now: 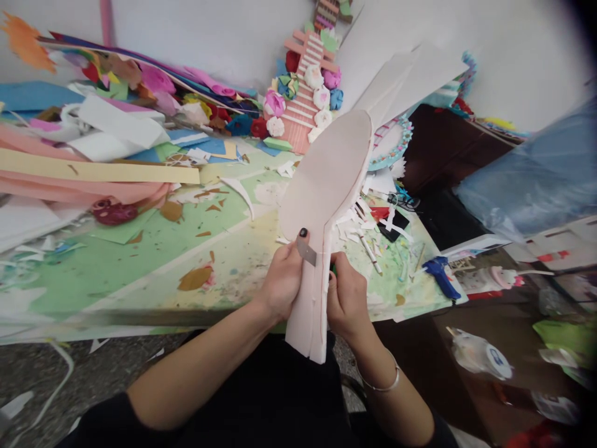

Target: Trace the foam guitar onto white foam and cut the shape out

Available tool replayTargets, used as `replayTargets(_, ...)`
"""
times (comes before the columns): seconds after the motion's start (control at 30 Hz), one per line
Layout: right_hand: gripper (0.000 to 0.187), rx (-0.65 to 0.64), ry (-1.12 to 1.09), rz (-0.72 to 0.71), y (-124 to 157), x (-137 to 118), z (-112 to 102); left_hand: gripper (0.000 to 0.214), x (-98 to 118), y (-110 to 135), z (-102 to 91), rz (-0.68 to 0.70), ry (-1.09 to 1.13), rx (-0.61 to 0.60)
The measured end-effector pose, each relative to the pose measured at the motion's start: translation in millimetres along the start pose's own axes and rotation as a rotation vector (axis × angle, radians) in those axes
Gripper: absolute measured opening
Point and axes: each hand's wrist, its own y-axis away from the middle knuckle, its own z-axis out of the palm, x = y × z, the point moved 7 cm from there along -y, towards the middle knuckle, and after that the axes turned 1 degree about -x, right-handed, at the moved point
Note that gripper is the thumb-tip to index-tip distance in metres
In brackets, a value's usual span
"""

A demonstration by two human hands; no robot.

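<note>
In front of me stands a pale foam board point(329, 174) with a rounded upper part and a straight lower strip. My left hand point(283, 277) is closed on the board's left edge, thumb lying on its face. A grey knife blade point(306, 252) shows flat across the face beside that thumb. On the other side of the board, my right hand point(349, 292) is closed round a utility knife, of which only a bit of green handle shows between the fingers. A drawn line follows the board's curve, and a slit runs down the lower strip.
White scraps point(345, 227) and a white pen point(372, 254) lie right of the board. A blue glue gun point(442, 275) rests at the table's right edge. Coloured paper point(121, 124) is heaped at the left. A pink ladder decoration with paper flowers point(305, 93) leans at the back.
</note>
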Motion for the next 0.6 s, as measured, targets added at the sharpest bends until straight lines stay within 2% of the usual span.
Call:
replayTargets(0.27, 0.020, 0.000, -0.003, 0.035, 1, 9, 0, 0.039, 3, 8, 2.3, -0.062, -0.076, -0.010)
replayTargets(0.6, 0.020, 0.005, -0.007, 0.056, 5, 18, 2, 0.038, -4, 10, 0.0, -0.088, -0.041, -0.041)
